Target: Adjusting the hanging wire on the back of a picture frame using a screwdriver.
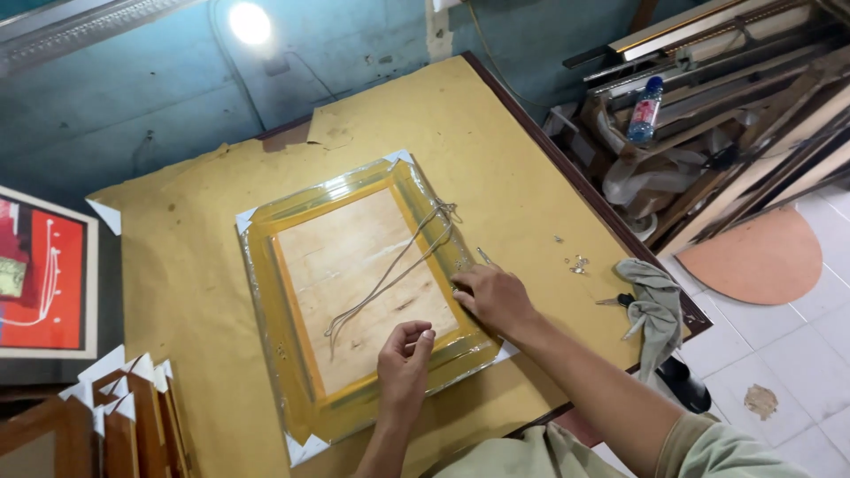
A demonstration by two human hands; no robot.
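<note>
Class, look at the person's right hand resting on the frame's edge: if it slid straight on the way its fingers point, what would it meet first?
The right hand points left across the frame. Its fingers would probably first meet the hanging wire lying on the wooden backing, though depth is hard to judge.

one wrapped frame [292, 354], one cord [394, 270], two hands [447, 332], one bottle [645, 110]

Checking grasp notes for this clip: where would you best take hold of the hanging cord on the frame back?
Probably the cord at its slack middle, pinched from above. It lies loose across the backing board, clear of both hands, left and right; its ends seem to run to the frame rails.
</note>
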